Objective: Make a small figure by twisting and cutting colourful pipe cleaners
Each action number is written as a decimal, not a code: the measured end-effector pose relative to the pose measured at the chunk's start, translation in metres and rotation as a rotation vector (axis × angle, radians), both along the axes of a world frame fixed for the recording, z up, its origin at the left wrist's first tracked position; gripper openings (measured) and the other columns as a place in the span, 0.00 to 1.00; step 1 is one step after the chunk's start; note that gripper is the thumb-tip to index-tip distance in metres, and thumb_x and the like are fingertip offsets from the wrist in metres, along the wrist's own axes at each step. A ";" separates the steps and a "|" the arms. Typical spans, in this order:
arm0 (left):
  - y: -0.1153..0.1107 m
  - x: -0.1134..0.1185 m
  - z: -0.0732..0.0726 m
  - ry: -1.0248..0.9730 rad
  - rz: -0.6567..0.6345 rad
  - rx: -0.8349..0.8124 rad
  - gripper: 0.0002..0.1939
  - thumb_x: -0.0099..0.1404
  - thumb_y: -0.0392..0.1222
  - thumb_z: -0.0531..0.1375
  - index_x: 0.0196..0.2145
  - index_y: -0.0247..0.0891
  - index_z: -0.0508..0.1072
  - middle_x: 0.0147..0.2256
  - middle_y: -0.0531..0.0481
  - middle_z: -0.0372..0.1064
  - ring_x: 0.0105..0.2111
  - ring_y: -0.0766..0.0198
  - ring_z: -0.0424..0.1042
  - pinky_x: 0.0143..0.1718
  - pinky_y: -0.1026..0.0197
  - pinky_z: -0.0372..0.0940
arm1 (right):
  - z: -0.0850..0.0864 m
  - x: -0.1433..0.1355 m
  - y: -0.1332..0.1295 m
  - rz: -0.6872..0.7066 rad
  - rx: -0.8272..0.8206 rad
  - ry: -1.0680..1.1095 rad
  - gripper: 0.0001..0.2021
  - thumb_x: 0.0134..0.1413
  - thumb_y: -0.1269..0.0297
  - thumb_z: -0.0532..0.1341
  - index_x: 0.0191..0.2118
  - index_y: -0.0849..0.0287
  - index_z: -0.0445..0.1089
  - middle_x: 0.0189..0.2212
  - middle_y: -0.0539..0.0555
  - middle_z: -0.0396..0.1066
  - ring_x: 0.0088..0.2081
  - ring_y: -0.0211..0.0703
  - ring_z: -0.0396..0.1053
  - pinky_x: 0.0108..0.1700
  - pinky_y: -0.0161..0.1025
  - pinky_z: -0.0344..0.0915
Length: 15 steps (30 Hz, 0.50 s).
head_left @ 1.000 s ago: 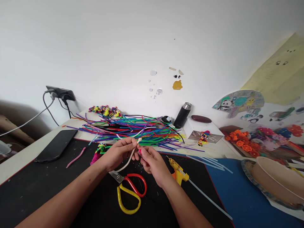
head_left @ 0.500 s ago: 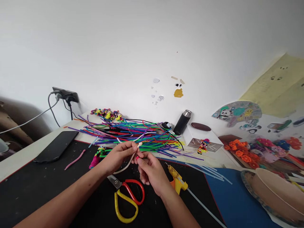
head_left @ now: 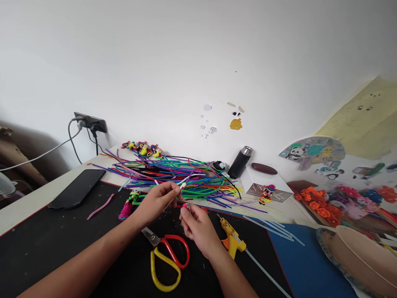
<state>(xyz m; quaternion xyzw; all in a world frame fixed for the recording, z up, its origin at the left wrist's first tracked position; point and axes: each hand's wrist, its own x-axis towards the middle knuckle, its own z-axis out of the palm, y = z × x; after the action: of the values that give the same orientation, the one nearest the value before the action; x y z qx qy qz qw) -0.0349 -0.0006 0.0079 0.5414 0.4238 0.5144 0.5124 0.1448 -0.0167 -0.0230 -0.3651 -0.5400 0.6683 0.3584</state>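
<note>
My left hand (head_left: pixel 156 202) pinches a cream-white pipe cleaner (head_left: pixel 183 186) between thumb and fingers; its thick, folded-looking end sticks out past the fingertips. Just to the right and lower, my right hand (head_left: pixel 198 229) is closed on a small piece with a pinkish-red tip (head_left: pixel 185 205), mostly covered by the fingers, so its kind is unclear. A small gap separates the two hands. Below them lie scissors (head_left: pixel 166 258) with one red and one yellow handle. Left of my left hand is a pink-and-green pipe-cleaner figure (head_left: pixel 125 210).
Colourful pipe cleaners (head_left: pixel 167 174) are heaped behind my hands. A yellow glue gun (head_left: pixel 232 238) lies right of my right hand. A phone (head_left: pixel 77 188) and a pink pipe cleaner (head_left: pixel 101 207) are at left. A black flask (head_left: pixel 240 162) and a bowl (head_left: pixel 362 252) stand at right.
My hands have drawn slightly apart, the right one lower. The pipe cleaner's tail, which curved below my left hand, is now largely hidden. The whole view has shifted a little.
</note>
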 end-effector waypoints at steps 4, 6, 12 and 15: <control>-0.005 0.004 0.004 0.114 -0.027 0.066 0.20 0.65 0.61 0.65 0.30 0.41 0.73 0.24 0.51 0.73 0.23 0.62 0.68 0.27 0.62 0.62 | 0.002 0.001 0.001 -0.022 -0.027 0.075 0.29 0.54 0.33 0.67 0.30 0.57 0.61 0.18 0.39 0.50 0.18 0.28 0.42 0.20 0.32 0.40; -0.008 0.006 0.004 0.193 -0.039 0.093 0.20 0.67 0.61 0.63 0.31 0.41 0.73 0.24 0.52 0.72 0.24 0.62 0.69 0.28 0.62 0.63 | 0.002 0.002 -0.001 -0.028 -0.027 0.082 0.30 0.54 0.32 0.66 0.28 0.56 0.60 0.17 0.39 0.49 0.17 0.28 0.41 0.20 0.32 0.39; -0.013 0.007 0.001 0.370 -0.058 0.202 0.19 0.72 0.57 0.57 0.34 0.39 0.73 0.27 0.53 0.70 0.27 0.63 0.68 0.30 0.63 0.63 | 0.003 0.000 -0.002 -0.096 0.000 0.063 0.32 0.52 0.29 0.65 0.26 0.55 0.58 0.16 0.39 0.48 0.16 0.28 0.41 0.18 0.33 0.39; -0.014 0.007 -0.002 0.419 -0.068 0.239 0.18 0.74 0.55 0.56 0.35 0.39 0.74 0.28 0.53 0.71 0.28 0.63 0.69 0.31 0.64 0.63 | 0.002 -0.001 -0.002 -0.157 0.036 0.007 0.31 0.53 0.30 0.64 0.24 0.55 0.57 0.15 0.39 0.49 0.16 0.29 0.42 0.18 0.33 0.39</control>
<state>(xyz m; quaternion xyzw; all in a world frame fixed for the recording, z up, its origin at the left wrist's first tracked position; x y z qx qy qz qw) -0.0281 -0.0149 0.0063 0.7070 0.4385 0.4201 0.3625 0.1438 -0.0183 -0.0213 -0.3975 -0.5204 0.6296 0.4181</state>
